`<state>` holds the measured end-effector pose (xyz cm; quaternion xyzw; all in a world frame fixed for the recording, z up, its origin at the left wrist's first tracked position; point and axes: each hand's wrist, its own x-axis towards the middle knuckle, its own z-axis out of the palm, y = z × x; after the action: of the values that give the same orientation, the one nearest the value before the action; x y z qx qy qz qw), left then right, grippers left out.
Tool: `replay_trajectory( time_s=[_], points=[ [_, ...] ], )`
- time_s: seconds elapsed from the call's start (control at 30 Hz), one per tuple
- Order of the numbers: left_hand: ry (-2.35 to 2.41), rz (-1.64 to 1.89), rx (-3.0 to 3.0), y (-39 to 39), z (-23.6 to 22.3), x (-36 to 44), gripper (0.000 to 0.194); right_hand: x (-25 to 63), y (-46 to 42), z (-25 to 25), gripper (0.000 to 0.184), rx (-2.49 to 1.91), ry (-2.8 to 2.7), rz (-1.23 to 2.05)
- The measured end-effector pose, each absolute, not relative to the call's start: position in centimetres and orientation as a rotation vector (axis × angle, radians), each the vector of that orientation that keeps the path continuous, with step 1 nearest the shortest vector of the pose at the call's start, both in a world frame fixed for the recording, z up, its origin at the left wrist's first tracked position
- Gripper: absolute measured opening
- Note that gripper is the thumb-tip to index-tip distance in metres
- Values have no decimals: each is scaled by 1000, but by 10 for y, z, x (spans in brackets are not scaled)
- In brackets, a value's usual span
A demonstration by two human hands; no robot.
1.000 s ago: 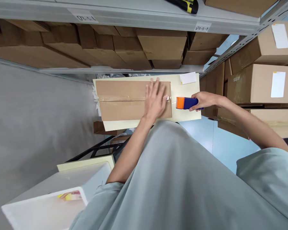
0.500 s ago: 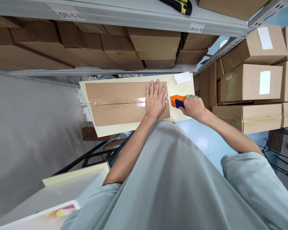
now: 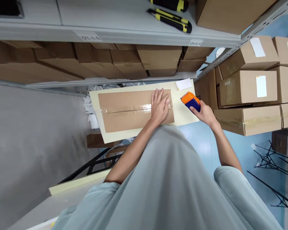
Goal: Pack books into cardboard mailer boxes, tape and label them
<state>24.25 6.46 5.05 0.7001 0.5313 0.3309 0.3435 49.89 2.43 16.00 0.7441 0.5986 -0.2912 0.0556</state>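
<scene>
A long cardboard box (image 3: pixel 124 121) lies on a pale cream board (image 3: pixel 182 111), with clear tape along its middle seam and over its right end. My left hand (image 3: pixel 159 108) rests on top of the box near that end, fingers stretched out and pressing on the cardboard. In my right hand (image 3: pixel 204 112) is an orange and blue tape dispenser (image 3: pixel 192 100), held just right of the box and apart from it. Beside the box's upper right corner lies a white label or card (image 3: pixel 183 84) on the board.
Above the board runs a grey metal shelf (image 3: pixel 124 33) bearing a yellow and black utility knife (image 3: pixel 171 20). Several cardboard boxes (image 3: pixel 158 57) fill the level beneath. More boxes (image 3: pixel 259 88) are stacked at the right, and folded black metal stands (image 3: pixel 271 159) are on the floor.
My right hand has drawn the tape dispenser away from the box's right end, turning it. My left hand stays on the box with its fingers shifted slightly. The view has tilted up, showing more shelf.
</scene>
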Motion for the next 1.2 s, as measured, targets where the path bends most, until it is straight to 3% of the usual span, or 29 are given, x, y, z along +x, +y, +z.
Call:
replay_trajectory(
  time_s=[0.2,0.33,0.5,0.7,0.9,1.2],
  points=[
    [1362,1279,1793,56,118,221,38,465,43,204,36,2112,2289,-1122],
    [1430,1573,1906,53,158,210,32,433,82,227,28,1972,2592,-932],
    [1323,1415,2149,86,182,192,39,388,153,239,24,1702,2859,-620],
    [1461,1265,2099,155,176,170,55,333,248,238,29,1418,2947,-353],
    [1529,1180,2047,213,160,154,62,273,319,234,38,1442,2748,-246],
    [1575,1049,2004,138,129,152,60,273,323,216,61,1681,2893,-256]
  ],
)
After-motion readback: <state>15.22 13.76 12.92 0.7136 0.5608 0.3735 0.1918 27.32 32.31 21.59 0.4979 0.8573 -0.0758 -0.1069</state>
